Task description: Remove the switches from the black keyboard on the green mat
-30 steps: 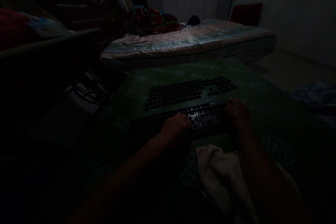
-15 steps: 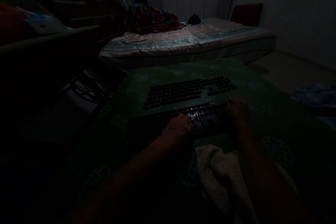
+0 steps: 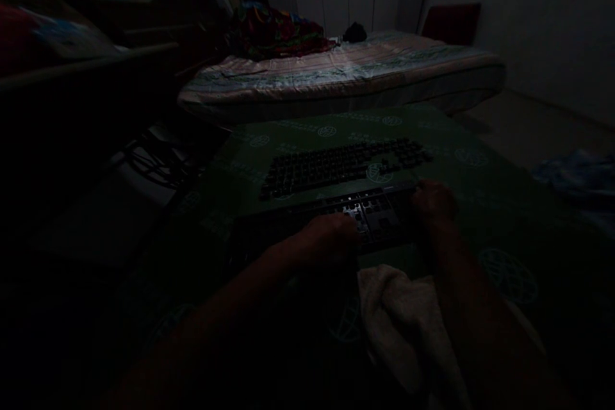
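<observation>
In the dim head view, a dark keyboard base [image 3: 388, 221] lies on the green printed table cover [image 3: 480, 218], its key field bare and shiny in the middle. My right hand [image 3: 435, 200] is closed round the base's right end. Over the middle of the base, at its near edge, my left hand [image 3: 332, 235] is curled closed, and its fingertips are hidden. Whether it pinches something small cannot be made out. Beyond the base sit rows of loose black keycaps [image 3: 317, 170], set out in a keyboard layout.
A crumpled pale cloth [image 3: 401, 320] lies on the near side, below my right forearm. Behind the table stands a bed [image 3: 346, 80] with a dark red patterned blanket [image 3: 283, 35]. Dark wooden furniture [image 3: 134, 57] runs along the left. Blue-grey fabric [image 3: 576, 173] lies at the right.
My left hand has shifted slightly right and toward me along the base, and its fingers look more tightly curled. My right hand keeps its place at the right end.
</observation>
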Demonstrator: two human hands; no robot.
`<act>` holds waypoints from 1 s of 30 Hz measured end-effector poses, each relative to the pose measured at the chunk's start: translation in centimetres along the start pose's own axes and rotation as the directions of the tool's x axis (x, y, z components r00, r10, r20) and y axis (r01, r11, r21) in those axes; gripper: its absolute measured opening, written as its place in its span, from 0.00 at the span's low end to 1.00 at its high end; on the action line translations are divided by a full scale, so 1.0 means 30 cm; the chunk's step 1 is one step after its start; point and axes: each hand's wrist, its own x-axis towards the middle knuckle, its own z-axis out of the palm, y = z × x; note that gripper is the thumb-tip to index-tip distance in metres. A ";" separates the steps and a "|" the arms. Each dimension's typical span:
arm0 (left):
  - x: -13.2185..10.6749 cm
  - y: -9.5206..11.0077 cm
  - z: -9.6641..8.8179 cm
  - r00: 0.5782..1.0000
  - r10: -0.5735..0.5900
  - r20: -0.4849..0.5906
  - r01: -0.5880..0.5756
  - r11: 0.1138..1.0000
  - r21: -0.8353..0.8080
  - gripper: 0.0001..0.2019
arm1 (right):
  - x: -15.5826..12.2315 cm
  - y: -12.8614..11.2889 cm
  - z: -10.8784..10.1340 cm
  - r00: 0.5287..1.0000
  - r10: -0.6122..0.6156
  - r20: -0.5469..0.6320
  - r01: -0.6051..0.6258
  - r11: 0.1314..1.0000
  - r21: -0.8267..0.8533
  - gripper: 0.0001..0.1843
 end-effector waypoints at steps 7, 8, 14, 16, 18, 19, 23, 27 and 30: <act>0.019 0.027 0.016 0.980 -0.169 -0.109 0.180 0.979 0.096 0.10 | 0.000 -0.002 -0.001 1.000 0.016 0.017 -0.016 1.000 -0.003 0.18; 0.029 0.041 0.020 0.981 -0.160 -0.107 0.173 0.977 0.125 0.10 | -0.001 -0.001 -0.001 1.000 0.014 0.013 -0.014 1.000 -0.002 0.18; 0.079 0.078 0.034 0.999 -0.039 -0.031 0.045 0.977 0.210 0.08 | 0.003 0.002 0.005 1.000 0.003 0.005 -0.003 1.000 0.000 0.18; 0.086 0.072 0.038 1.000 0.008 -0.005 -0.007 0.978 0.210 0.07 | 0.005 0.003 0.006 1.000 0.006 0.008 -0.006 1.000 -0.001 0.18; 0.086 0.058 0.040 0.999 0.041 0.014 -0.043 0.981 0.191 0.06 | 0.006 0.002 0.005 1.000 0.006 0.015 -0.006 1.000 -0.001 0.18; 0.084 0.050 0.038 0.999 0.051 0.019 -0.053 0.985 0.166 0.06 | 0.006 0.002 0.004 1.000 0.005 0.018 -0.005 1.000 -0.002 0.18; 0.067 0.011 0.020 0.996 -0.041 -0.081 0.044 0.998 0.043 0.11 | 0.004 -0.001 -0.001 1.000 -0.006 0.017 0.006 1.000 -0.016 0.18; 0.065 0.017 0.003 0.979 -0.157 -0.133 0.165 0.985 0.056 0.13 | 0.003 -0.002 -0.005 1.000 -0.010 0.026 0.011 1.000 -0.029 0.18; 0.085 0.052 0.010 0.986 -0.126 -0.107 0.135 0.987 0.088 0.11 | 0.000 -0.002 -0.006 1.000 -0.009 0.026 0.010 1.000 -0.015 0.19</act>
